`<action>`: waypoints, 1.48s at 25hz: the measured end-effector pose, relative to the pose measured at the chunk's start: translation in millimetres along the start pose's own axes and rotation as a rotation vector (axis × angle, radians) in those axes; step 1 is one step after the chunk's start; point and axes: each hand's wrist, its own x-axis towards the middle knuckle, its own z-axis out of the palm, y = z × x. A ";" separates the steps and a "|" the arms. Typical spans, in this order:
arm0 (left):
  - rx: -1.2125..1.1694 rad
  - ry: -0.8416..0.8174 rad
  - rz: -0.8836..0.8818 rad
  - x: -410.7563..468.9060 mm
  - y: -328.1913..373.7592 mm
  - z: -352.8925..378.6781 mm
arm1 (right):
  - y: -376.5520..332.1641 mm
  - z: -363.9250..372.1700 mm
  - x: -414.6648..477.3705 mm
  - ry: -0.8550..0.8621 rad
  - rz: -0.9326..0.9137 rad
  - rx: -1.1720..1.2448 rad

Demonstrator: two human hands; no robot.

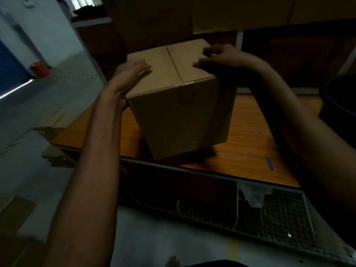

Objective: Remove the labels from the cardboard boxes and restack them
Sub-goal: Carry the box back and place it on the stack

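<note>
- One cardboard box (pixel 179 112), plain brown and matt, stands at the middle on the table (pixel 250 143). Its bottom corner sits near the table's 6 o'clock edge.
- Two top flaps meet in a straight seam. Dim light and blur hide any print on its faces.
- Left hand (pixel 133 72) clasps the top edge at 9 o'clock, fingers flat on the lid and thumb hooked down the side.
- Right hand (pixel 217 56) grips the top at 2 o'clock, fingers bent with their tips on the lid.
- Orange, grained wood makes up the table top, with a short blue strip (pixel 269 163) at 4 o'clock.
- Wire mesh basket (pixel 279 212) lies at 5 o'clock, below the table.
- Taller boxes (pixel 154 20) rise at 12 o'clock.
</note>
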 end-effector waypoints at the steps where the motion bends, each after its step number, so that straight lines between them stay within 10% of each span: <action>1: 0.050 0.049 0.057 -2.4 -17.5 -22.7 | -1.9 18.7 0.1 0.025 -0.029 0.001; 8: 0.209 0.332 0.314 -62.4 -124.7 -193.4 | -48.3 203.0 -12.0 0.093 -0.302 -0.255; 23: 0.107 0.858 0.161 -180.0 -271.1 -531.4 | -227.3 574.8 34.2 -0.433 -0.704 -0.137; 37: 0.076 1.081 -0.307 -90.3 -392.5 -705.7 | -253.9 874.4 192.4 -0.913 -0.407 0.061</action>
